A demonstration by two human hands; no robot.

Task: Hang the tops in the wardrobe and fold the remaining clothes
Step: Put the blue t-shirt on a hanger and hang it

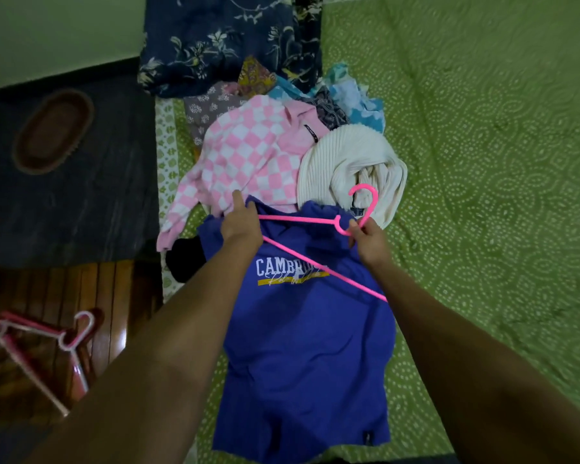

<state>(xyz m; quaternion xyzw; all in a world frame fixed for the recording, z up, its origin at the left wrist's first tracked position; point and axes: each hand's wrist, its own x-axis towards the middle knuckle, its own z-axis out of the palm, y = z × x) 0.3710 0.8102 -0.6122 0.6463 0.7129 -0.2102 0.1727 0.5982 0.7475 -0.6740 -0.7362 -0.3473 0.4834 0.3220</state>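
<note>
Mid-step: getting a bright pink plastic hanger into a blue cotton T-shirt with white "CAMBRIDGE" lettering, spread front-up on the green dotted bedsheet, near edge of bed, collar end far. Shirt laid flat that way so the neck opening faces the pile and the hanger can go in from the top. Left hand clamped on the shirt's left shoulder, fingers curled into the fabric, apparently covering the hanger's left tip too; probably holding the shoulder over that arm. Right hand pinching the hanger just under its hook, thumb and fingers closed round the neck, hook sticking up past the collar. Hanger's lower bar runs diagonally across the chest print, on top of the fabric, so right arm not seated inside yet. Judgement: needs right side fed in through the collar, then lift. Beyond the collar, touching: pink-and-white checked top and cream ribbed knit, both unhung. Further back, crumpled mixed clothes and navy floral fabric. Spare pink and white hangers on the wooden surface, near left.
</note>
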